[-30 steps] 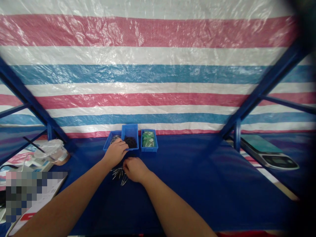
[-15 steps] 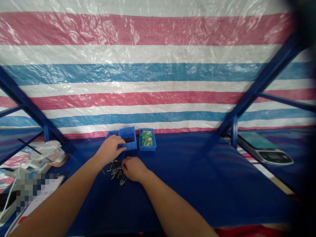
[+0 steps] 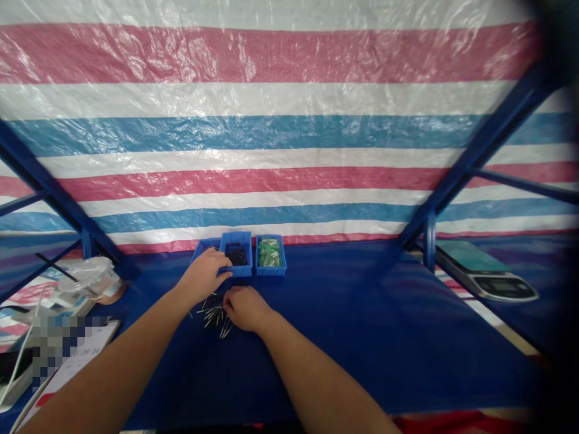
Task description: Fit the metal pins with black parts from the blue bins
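Observation:
My left hand (image 3: 210, 272) is at the front edge of a blue bin (image 3: 248, 256) of small dark parts, its fingers curled against the bin's near wall. Behind that hand is a second blue bin (image 3: 199, 246), partly covered by it. On the blue table surface lies a loose pile of thin silvery pins (image 3: 212, 314) with some dark pieces. My right hand (image 3: 244, 306) rests at the pile's right side with its fingers bent together; what they hold, if anything, is hidden.
A third blue bin (image 3: 271, 272) holds green and white packets. At the left are a clear round container (image 3: 88, 277) and a clipboard (image 3: 85, 355). A scale (image 3: 502, 285) stands at the far right. Blue frame bars slant down on both sides.
The bin of dark parts has straightened and shifted slightly right, showing more of its contents. My left hand has moved slightly right with it. My right hand has hardly moved.

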`<state>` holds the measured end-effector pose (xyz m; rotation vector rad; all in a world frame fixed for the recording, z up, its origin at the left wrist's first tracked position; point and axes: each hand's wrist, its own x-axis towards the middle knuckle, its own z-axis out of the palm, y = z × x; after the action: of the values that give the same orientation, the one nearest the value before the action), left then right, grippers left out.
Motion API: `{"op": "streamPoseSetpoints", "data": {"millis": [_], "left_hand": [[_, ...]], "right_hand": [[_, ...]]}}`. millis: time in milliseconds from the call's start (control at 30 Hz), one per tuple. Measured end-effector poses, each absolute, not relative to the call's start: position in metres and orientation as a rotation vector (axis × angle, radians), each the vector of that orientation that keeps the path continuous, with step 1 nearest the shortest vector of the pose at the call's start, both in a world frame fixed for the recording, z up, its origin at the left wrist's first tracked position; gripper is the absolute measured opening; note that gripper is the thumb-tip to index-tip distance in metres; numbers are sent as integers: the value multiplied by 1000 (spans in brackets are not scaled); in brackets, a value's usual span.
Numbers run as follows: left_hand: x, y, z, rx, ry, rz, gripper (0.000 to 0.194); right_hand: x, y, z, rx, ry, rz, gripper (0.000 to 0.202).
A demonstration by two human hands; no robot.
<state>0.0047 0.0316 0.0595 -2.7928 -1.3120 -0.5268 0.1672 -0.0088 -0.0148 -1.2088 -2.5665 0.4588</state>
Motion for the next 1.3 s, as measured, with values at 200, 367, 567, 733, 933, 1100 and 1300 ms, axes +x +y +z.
{"op": "streamPoseSetpoints", "data": {"millis": [200, 367, 567, 733, 933, 1100, 1300], "left_hand": [[7, 42, 37, -2843, -1307, -503, 3], [5, 56, 19, -2853, -1296, -509, 5], [5, 59, 9, -2897, -1213, -524, 11], [7, 52, 5, -2837, -1260, -554, 11], [9, 44, 3, -2658, -1309, -444, 10], [4, 34, 6, -2622, -1407, -531, 25], [-12, 27, 7, -2614, -1523, -768, 27]], "right_hand": [[168, -15, -4, -1218, -2536, 389, 20], [169, -18, 5, -1023, -2522, 499, 12], [172, -18, 4, -867, -2103, 625, 9], [173, -13, 0, -976, -1580, 491, 16], [175, -6, -2, -952, -1417, 465, 19], [176, -5, -3, -902, -1453, 483, 21], [169, -7, -9, -886, -1578, 551, 23]]}}
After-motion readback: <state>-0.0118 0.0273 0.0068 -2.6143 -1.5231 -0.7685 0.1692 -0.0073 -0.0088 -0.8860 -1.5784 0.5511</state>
